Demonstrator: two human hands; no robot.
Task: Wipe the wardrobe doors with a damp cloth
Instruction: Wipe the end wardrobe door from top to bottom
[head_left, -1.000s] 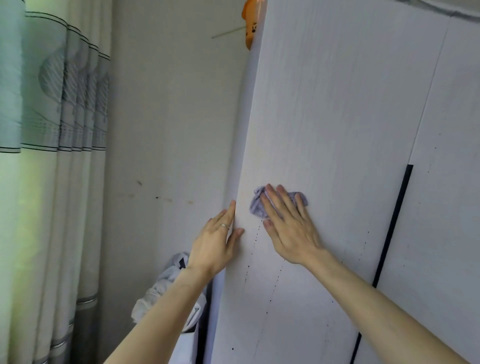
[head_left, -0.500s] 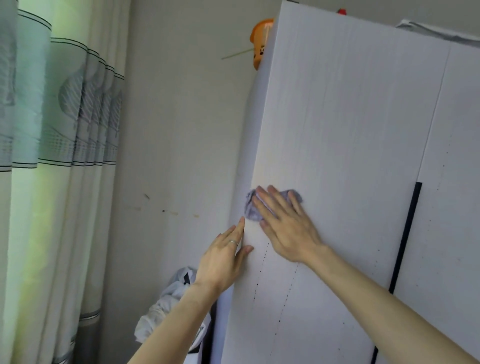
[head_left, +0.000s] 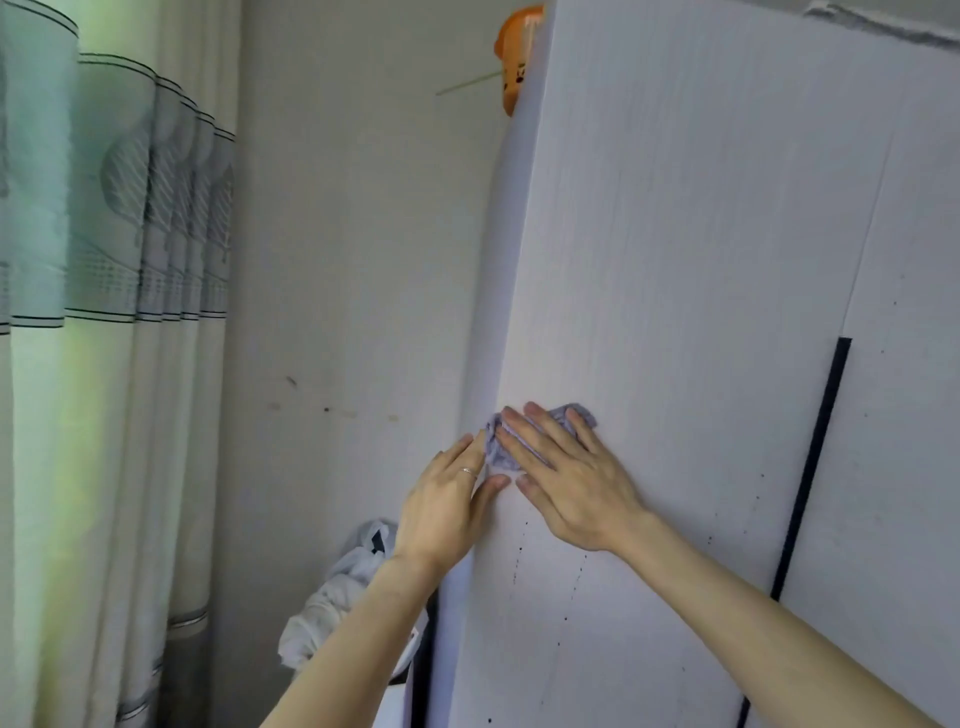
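A tall white wardrobe door (head_left: 701, 260) fills the right of the view, with small dark specks on its lower part. A crumpled lilac cloth (head_left: 498, 449) lies flat against the door near its left edge. My right hand (head_left: 566, 478) presses the cloth against the door with straight, spread fingers. My left hand (head_left: 447, 499), with a ring on one finger, rests with straight fingers on the door's left edge, just left of the cloth.
A black vertical handle strip (head_left: 810, 467) runs down between this door and the one to its right. An orange object (head_left: 517, 57) sits at the wardrobe's top left corner. White bags (head_left: 343, 597) lie low by the wall. Patterned curtains (head_left: 104, 312) hang at the left.
My right hand has slid the cloth leftward to the door's left edge, close to my left hand. The view has shifted up and back down.
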